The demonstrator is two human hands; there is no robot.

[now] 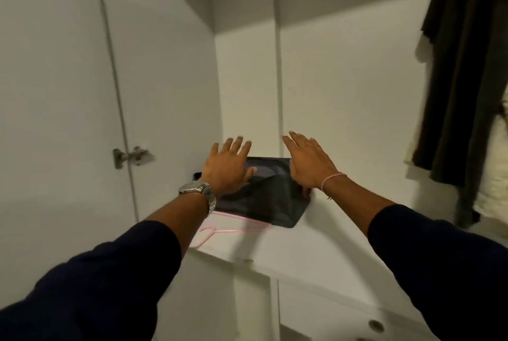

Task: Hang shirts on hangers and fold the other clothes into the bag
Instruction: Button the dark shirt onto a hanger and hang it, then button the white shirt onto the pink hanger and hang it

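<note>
White wardrobe panels fill the view, with a white shelf (324,233) running across the middle and a closed door with a metal hinge (129,156) to the left. On the shelf, toward its back left corner, lies a dark folded bag (264,197). A pink hanger (220,226) lies flat at the shelf's front edge, partly under the bag's near side.

Both arms, in dark sleeves, reach over the shelf. The left hand (228,167), with a metal watch (199,193) on its wrist, is held over the bag's left end, fingers (239,145) straight and spread, gripping nothing. The right hand (308,164), with a pink bracelet (331,180) on its wrist, is over the bag's right end, fingers likewise straight and spread; whether either palm touches the bag cannot be told.

Dark clothing (461,79) hangs at the right edge of the view.
</note>
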